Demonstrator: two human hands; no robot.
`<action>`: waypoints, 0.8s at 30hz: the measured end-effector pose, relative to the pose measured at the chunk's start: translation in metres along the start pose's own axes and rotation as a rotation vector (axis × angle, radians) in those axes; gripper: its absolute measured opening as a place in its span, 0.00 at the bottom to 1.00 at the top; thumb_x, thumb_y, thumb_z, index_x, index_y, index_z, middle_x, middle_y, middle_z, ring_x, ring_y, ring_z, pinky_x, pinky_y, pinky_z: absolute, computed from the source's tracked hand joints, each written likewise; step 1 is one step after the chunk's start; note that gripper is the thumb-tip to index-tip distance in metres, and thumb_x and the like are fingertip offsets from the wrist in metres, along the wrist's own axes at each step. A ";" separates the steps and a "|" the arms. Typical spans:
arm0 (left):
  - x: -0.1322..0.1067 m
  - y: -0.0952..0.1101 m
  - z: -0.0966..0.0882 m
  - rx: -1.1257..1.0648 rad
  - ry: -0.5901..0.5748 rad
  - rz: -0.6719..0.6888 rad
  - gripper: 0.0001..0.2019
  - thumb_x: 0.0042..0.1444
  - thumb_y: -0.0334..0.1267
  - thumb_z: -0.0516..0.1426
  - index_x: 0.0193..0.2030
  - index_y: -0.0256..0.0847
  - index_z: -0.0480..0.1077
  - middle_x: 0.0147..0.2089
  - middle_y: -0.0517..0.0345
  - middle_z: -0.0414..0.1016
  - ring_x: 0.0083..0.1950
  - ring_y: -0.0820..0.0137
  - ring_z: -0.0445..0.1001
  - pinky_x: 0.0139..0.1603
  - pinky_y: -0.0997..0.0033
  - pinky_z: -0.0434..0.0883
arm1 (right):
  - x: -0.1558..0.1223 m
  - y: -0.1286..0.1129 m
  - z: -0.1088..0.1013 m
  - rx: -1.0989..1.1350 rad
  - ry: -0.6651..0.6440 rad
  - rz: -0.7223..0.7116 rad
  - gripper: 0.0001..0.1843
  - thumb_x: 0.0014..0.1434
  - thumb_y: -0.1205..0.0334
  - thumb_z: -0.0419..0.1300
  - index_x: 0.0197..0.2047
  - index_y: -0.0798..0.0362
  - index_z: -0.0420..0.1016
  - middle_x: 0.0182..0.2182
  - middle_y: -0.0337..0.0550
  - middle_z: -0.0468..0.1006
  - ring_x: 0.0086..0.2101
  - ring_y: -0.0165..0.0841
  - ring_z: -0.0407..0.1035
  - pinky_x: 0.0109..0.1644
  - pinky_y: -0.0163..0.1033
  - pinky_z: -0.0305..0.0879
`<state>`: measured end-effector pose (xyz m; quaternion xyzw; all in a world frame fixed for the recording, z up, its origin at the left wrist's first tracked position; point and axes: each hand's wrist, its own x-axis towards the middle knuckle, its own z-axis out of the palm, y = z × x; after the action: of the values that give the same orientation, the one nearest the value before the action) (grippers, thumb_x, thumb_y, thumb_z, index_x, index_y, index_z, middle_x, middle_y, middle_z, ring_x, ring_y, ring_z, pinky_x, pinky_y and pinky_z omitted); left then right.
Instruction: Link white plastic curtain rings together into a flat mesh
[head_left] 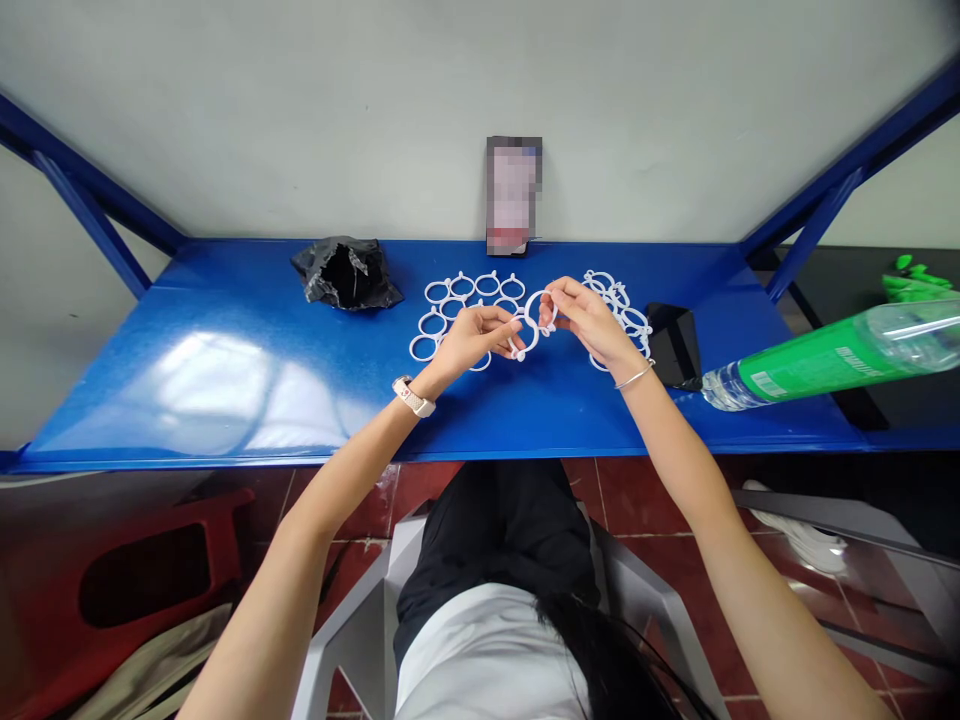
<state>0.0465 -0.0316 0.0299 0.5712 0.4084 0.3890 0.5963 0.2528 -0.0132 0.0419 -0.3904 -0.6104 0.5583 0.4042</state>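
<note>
My left hand point(474, 342) pinches a white plastic ring with a small eyelet point(534, 345), like a curtain ring. My right hand point(589, 318) has its fingers closed on a second white ring point(527, 303). The two rings meet between my hands above the table; whether they are linked or only overlap, I cannot tell. Behind and beside my left hand lie several rings laid out in rows point(437, 292), some partly hidden by the hand. To the right, partly behind my right hand, is a looser pile of similar rings point(636, 318).
A blue table point(247, 350) stands against a pale wall. On it are a torn black plastic bag point(330, 290), a propped-up phone with a blurred screen point(514, 195), and a dark phone-like slab point(675, 340). A green-labelled bottle point(825, 355) lies at the right, with green pieces point(919, 283) beyond.
</note>
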 end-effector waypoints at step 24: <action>0.006 0.006 -0.013 -0.318 0.280 -0.124 0.17 0.55 0.45 0.68 0.27 0.34 0.70 0.28 0.56 0.79 0.28 0.77 0.79 0.34 0.81 0.74 | -0.002 -0.003 -0.007 -0.620 0.002 -0.168 0.16 0.67 0.52 0.54 0.36 0.52 0.77 0.29 0.41 0.77 0.29 0.33 0.66 0.37 0.39 0.61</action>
<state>0.0365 -0.0206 0.0356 0.3840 0.4552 0.4866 0.6392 0.2601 -0.0131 0.0452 -0.4437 -0.7812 0.3097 0.3113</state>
